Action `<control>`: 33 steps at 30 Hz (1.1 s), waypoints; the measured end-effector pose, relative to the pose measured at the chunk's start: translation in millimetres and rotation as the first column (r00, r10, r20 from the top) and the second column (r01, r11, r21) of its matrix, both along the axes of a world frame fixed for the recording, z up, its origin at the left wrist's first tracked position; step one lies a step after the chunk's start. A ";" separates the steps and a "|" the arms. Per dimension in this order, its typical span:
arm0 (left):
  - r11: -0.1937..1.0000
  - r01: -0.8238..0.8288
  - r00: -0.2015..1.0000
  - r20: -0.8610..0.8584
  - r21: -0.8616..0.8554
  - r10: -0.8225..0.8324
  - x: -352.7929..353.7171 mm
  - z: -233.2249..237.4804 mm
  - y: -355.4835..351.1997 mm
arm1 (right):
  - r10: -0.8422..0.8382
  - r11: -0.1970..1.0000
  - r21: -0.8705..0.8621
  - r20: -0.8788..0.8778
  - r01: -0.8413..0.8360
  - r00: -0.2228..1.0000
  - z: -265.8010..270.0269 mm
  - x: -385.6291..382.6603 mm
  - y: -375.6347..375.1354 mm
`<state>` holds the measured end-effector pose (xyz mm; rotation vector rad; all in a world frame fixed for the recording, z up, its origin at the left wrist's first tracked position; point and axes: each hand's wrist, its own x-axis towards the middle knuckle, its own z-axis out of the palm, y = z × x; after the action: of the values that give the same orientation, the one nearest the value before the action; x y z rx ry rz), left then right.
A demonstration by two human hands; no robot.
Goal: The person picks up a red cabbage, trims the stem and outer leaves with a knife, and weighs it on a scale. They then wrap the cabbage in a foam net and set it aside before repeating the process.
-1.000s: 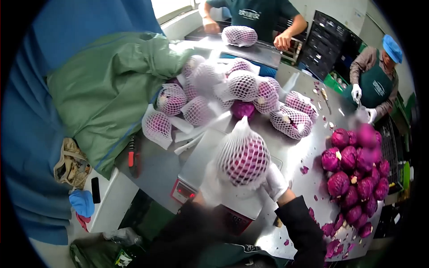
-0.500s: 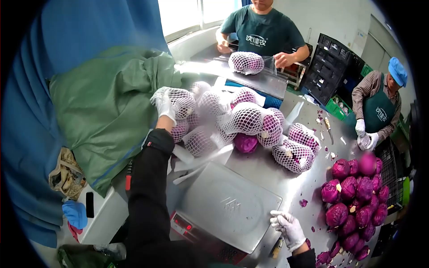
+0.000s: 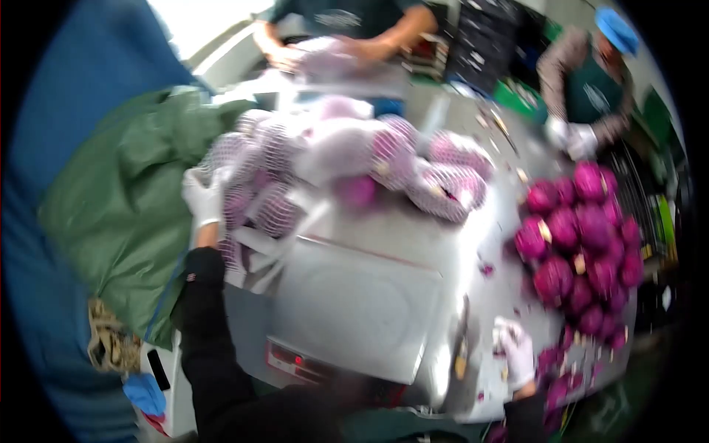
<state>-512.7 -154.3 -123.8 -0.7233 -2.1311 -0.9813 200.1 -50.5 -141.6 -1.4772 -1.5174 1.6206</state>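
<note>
The whole view is blurred by motion. My left hand (image 3: 202,196), in a white glove with a black sleeve, is at the left edge of a pile of red cabbages in white foam nets (image 3: 332,159), touching the nearest netted one (image 3: 230,156) with fingers apart. My right hand (image 3: 515,353), also gloved, hovers low over the steel table's front right edge (image 3: 473,402) and holds nothing. It is beside purple leaf scraps and a heap of bare red cabbages (image 3: 580,247). A steel weighing scale (image 3: 354,306) with nothing on its pan sits between my hands.
A knife (image 3: 461,347) lies right of the scale. A green sack (image 3: 122,203) fills the left. Across the table one person handles a netted cabbage (image 3: 325,59); another person in a blue cap (image 3: 591,88) works at the far right. Black crates (image 3: 480,33) stand behind.
A second ago both hands held a netted cabbage over the scale. My left hand carried it to the pile and has drawn back a little. My right hand shifted right, off the scale.
</note>
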 end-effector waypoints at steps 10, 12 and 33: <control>0.941 -0.066 0.981 0.149 -0.331 0.121 38.1 37.9 -2.5 | -0.238 0.804 0.538 0.683 -0.255 0.691 -24.1 49.7 -58.9; 0.980 -0.062 0.995 -0.092 -0.187 0.045 90.4 53.4 20.6 | -0.229 0.838 0.507 0.662 -0.202 0.714 -27.5 51.2 -61.7; -0.408 0.706 -0.204 0.386 -0.578 -0.900 695.7 23.2 306.8 | 0.261 0.729 0.375 0.621 -0.572 0.739 -66.4 4.5 -66.1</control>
<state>183.1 152.5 -100.5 -3.1410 -1.0125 -0.4395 204.7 -116.5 -208.0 -1.3352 -2.5547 0.8274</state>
